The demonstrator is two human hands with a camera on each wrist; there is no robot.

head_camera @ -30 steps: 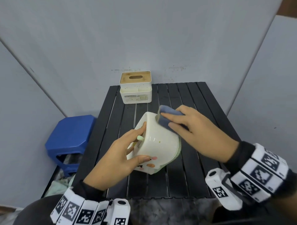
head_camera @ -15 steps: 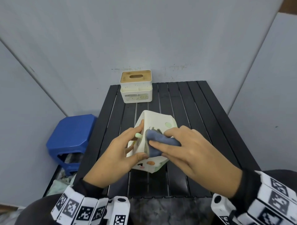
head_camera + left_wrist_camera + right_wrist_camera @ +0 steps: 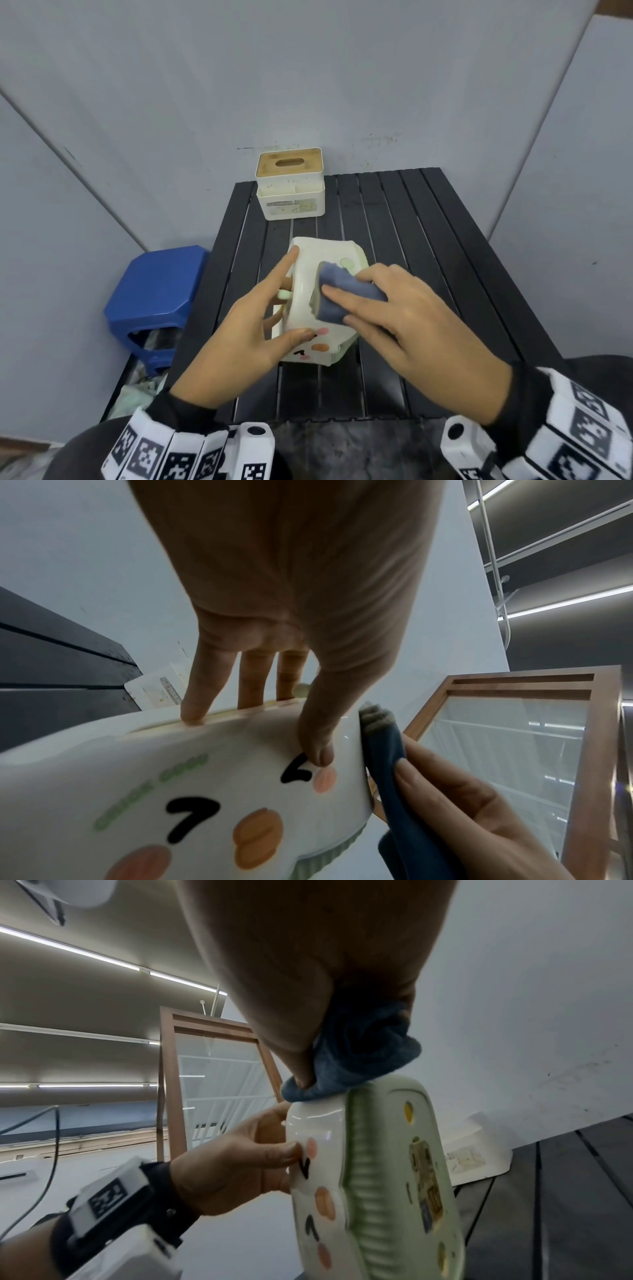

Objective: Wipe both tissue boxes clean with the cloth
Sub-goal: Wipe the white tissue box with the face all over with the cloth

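Head view: cartoon tissue box (image 3: 322, 305) stood tipped on the black worktop (image 3: 428, 240), left hand (image 3: 246, 325) gripping its left side, thumb on the printed face; right hand (image 3: 411, 318) pressed a folded blue cloth (image 3: 339, 291) on its upper face. Second tissue box (image 3: 291, 192) sat apart at the far edge. Left wrist view: fingers (image 3: 197, 696) along the box's slot edge. Right wrist view: green ribbed rim (image 3: 359, 1177) and stickered base, hidden from the head view.

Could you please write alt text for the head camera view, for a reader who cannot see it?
Seen from above, a left hand tilts a white cartoon-face tissue box on a black slatted table while the right hand presses a folded blue cloth on it. A second, wooden-topped tissue box stands at the far edge.
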